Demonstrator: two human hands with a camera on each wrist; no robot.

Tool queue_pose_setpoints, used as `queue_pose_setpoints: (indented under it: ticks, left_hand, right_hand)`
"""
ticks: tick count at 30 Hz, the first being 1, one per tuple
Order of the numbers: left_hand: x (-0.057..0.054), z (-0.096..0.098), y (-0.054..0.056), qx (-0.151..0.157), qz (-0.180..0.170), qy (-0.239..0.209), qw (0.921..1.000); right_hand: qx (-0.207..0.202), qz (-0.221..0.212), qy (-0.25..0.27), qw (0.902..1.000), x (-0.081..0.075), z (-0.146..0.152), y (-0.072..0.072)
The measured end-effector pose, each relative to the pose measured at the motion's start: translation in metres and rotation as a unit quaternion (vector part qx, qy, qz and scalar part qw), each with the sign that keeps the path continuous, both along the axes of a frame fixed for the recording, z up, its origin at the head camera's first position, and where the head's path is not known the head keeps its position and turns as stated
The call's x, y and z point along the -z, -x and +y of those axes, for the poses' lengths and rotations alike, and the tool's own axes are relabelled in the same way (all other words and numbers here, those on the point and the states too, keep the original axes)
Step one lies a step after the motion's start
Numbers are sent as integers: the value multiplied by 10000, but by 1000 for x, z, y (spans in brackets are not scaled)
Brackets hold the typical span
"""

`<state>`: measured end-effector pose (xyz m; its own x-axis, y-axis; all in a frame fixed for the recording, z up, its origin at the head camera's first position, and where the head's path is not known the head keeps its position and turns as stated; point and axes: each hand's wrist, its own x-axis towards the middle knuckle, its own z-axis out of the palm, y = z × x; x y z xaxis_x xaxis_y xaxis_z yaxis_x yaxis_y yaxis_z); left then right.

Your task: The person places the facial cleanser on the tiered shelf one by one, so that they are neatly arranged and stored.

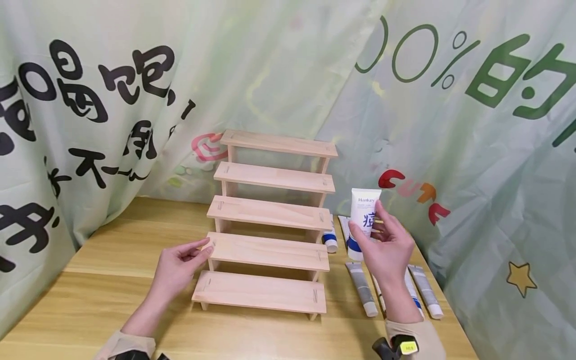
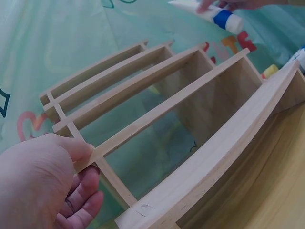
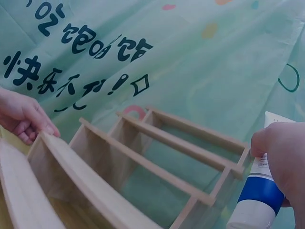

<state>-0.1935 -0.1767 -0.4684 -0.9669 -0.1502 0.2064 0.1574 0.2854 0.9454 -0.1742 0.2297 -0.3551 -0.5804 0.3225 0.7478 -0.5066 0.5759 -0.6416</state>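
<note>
A light wooden rack of several stepped shelves (image 1: 270, 213) stands on the table. My left hand (image 1: 177, 265) pinches the left end of the second shelf from the bottom, thumb on one face and fingers curled beneath, as the left wrist view shows. To the right of the rack, my right hand (image 1: 389, 245) holds a white tube (image 1: 362, 200) upright between thumb and fingers. It has a blue band, a white cap pointing down and "Hankey" printed near its top. In the right wrist view the tube (image 3: 259, 191) is partly covered by the hand.
Several tubes lie right of the rack, among them a grey one (image 1: 361, 287) and another grey one (image 1: 425, 290). A blue-and-white tube (image 1: 330, 237) lies close by the rack's right side. A printed curtain (image 1: 279, 65) hangs behind the wooden table (image 1: 112, 280).
</note>
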Motion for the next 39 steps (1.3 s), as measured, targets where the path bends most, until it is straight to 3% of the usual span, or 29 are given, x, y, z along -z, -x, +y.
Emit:
queue_pose_setpoints:
  ticks: [6,11,27,35,39]
  left_hand:
    - [2,0,1,20,-53,-77,10000]
    - [2,0,2,19,-93,-74,9999]
    - [0,2,2,104,-171,-108,9997]
    - [1,1,0,120,-257,-149,9995]
    - [2,0,0,58,-203,-139,9997]
  right_hand:
    - [-30,40,102,9999,-13,-2,17]
    - [-51,333,86,9994,-25,-8,32]
    - [-419,1374,342,9890,-66,-18,115]
    - [-474,1701,345,9837,-88,-33,147]
    - [-640,1654,384,9834,-96,-43,163]
